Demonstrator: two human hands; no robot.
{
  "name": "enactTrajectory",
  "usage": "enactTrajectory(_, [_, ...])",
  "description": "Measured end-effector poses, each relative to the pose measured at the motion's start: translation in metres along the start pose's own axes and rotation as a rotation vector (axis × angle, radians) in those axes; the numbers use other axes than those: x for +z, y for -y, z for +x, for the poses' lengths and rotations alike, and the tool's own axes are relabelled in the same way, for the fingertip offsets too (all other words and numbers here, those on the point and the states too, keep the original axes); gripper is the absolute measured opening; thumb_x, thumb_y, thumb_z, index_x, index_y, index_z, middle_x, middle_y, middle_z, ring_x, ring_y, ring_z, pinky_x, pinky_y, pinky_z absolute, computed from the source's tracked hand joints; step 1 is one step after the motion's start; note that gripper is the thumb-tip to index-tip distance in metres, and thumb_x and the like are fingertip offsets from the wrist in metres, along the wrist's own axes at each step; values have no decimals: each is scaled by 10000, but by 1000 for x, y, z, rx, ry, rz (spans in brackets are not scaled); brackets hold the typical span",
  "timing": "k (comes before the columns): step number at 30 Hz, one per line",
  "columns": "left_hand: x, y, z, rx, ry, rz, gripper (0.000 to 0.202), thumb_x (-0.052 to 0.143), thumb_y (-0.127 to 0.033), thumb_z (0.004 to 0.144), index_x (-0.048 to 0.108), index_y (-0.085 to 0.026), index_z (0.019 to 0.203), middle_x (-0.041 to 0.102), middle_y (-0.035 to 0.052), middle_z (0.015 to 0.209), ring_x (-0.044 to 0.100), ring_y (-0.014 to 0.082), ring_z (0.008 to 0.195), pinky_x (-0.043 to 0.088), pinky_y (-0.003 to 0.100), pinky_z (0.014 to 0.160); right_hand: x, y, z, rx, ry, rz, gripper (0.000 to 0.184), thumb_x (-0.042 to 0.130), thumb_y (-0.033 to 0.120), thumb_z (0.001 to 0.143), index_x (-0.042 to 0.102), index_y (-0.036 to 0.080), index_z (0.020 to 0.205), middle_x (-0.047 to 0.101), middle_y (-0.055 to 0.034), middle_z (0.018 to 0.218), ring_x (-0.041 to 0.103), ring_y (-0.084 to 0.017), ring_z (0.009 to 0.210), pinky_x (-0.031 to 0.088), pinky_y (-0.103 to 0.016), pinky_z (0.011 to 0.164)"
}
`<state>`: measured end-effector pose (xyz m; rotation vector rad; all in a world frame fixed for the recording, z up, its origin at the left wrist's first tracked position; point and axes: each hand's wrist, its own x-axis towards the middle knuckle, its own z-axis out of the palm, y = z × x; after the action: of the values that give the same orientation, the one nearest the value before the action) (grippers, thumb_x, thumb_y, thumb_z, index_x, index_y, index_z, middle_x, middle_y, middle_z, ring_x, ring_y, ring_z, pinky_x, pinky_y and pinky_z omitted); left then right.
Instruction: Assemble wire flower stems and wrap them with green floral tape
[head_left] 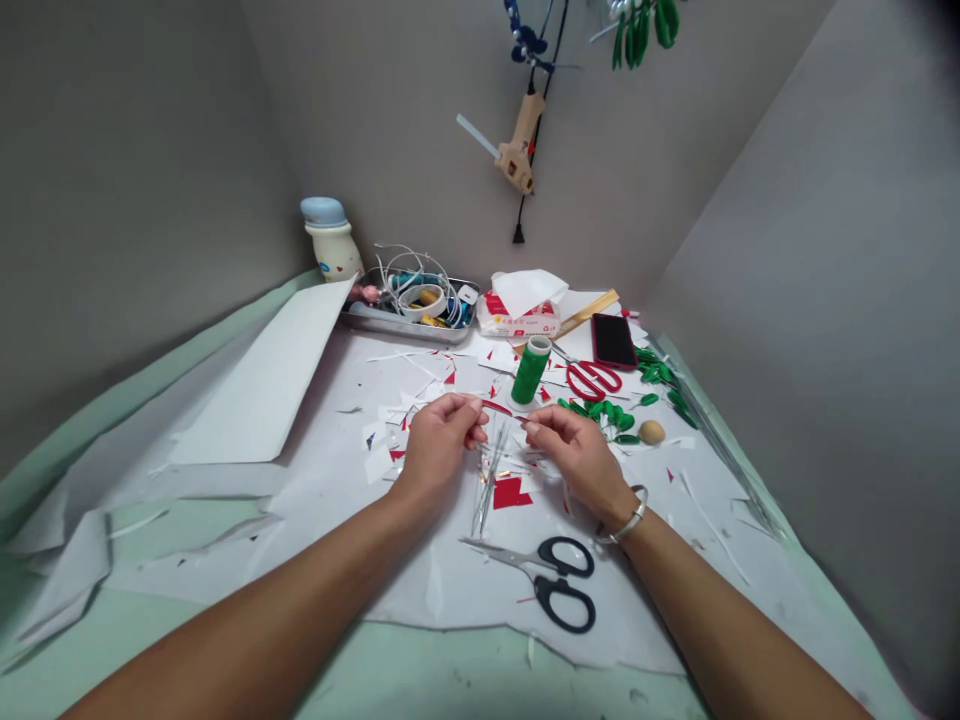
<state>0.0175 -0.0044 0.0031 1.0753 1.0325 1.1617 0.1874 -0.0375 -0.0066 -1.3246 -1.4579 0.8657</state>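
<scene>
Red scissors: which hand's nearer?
Right hand: it's just below the red scissors, on the side toward the person. The left hand is farther away, off to the scissors' left.

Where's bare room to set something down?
Most room: the white paper right of the right hand, with a few strips on it, and the pale green mat below the left forearm, by the left hand. Crowded: beyond the hands, around the green thread spool, red-handled scissors and green leaves.
</scene>
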Motion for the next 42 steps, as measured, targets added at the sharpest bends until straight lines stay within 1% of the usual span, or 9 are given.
enactTrajectory(9, [2, 0, -3, -8, 53, -38, 310, 677, -395, 745, 663, -155, 941, 683, 60, 892, 557, 87, 577, 408, 221, 545, -3, -3, 4, 4, -105, -41, 191, 568, 350, 791, 607, 183, 707, 559, 14, 607, 492, -139, 595, 390, -276, 585])
enactTrajectory(14, [1, 0, -3, -3, 68, -58, 267, 680, -378, 743, 660, -150, 881, 696, 66, 876, 570, 88, 575, 421, 221, 549, -3, -2, 3, 19, -94, 5, 187, 580, 353, 781, 607, 184, 704, 557, 14, 605, 499, -141, 597, 401, -275, 593])
enactTrajectory(20, [1, -1, -4, -5, 56, -98, 236, 646, -356, 776, 641, -142, 877, 694, 70, 893, 560, 73, 579, 418, 207, 550, -5, -8, 4, -5, -68, 259, 141, 582, 331, 789, 604, 192, 788, 551, 20, 662, 510, -136, 640, 414, -270, 651])
enactTrajectory(25, [1, -3, -3, -23, 53, -150, 228, 659, -348, 759, 641, -137, 843, 696, 73, 858, 560, 77, 581, 404, 203, 529, -5, -15, 8, 25, -110, 246, 161, 608, 345, 771, 597, 189, 732, 538, 26, 630, 488, -128, 603, 408, -266, 625])
enactTrajectory(29, [2, -3, -5, -5, 130, -146, 238, 667, -318, 758, 658, -150, 926, 702, 77, 913, 554, 68, 569, 403, 207, 532, -7, -13, 10, 76, -162, 381, 181, 610, 363, 766, 577, 188, 737, 514, 21, 642, 475, -121, 594, 403, -250, 575])
enactTrajectory(32, [3, -4, -8, 6, 240, -147, 346, 677, -260, 744, 630, -189, 1080, 698, 70, 951, 564, 74, 576, 390, 208, 513, -12, -12, 13, 114, -180, 496, 193, 632, 374, 747, 561, 195, 752, 491, 23, 644, 461, -114, 575, 389, -234, 528])
enactTrajectory(37, [2, -6, -9, -88, 330, -212, 399, 615, -219, 788, 565, -185, 1183, 684, 86, 948, 579, 87, 589, 402, 208, 509, -15, -12, 12, 94, -91, 574, 198, 654, 376, 747, 571, 198, 771, 472, 34, 634, 432, -101, 557, 357, -221, 503])
enactTrajectory(40, [1, -5, -8, -181, 364, -254, 279, 600, -249, 812, 615, -150, 1072, 671, 81, 882, 565, 76, 565, 396, 194, 493, -13, -10, 8, 50, 4, 477, 192, 652, 379, 760, 595, 198, 785, 478, 36, 612, 427, -106, 552, 366, -237, 523])
enactTrajectory(42, [1, -5, -7, -255, 435, -263, 202, 606, -287, 818, 639, -135, 947, 650, 63, 817, 561, 73, 555, 388, 184, 479, -11, -7, 5, 29, 83, 351, 189, 646, 382, 769, 623, 197, 802, 506, 31, 611, 438, -111, 557, 384, -250, 547])
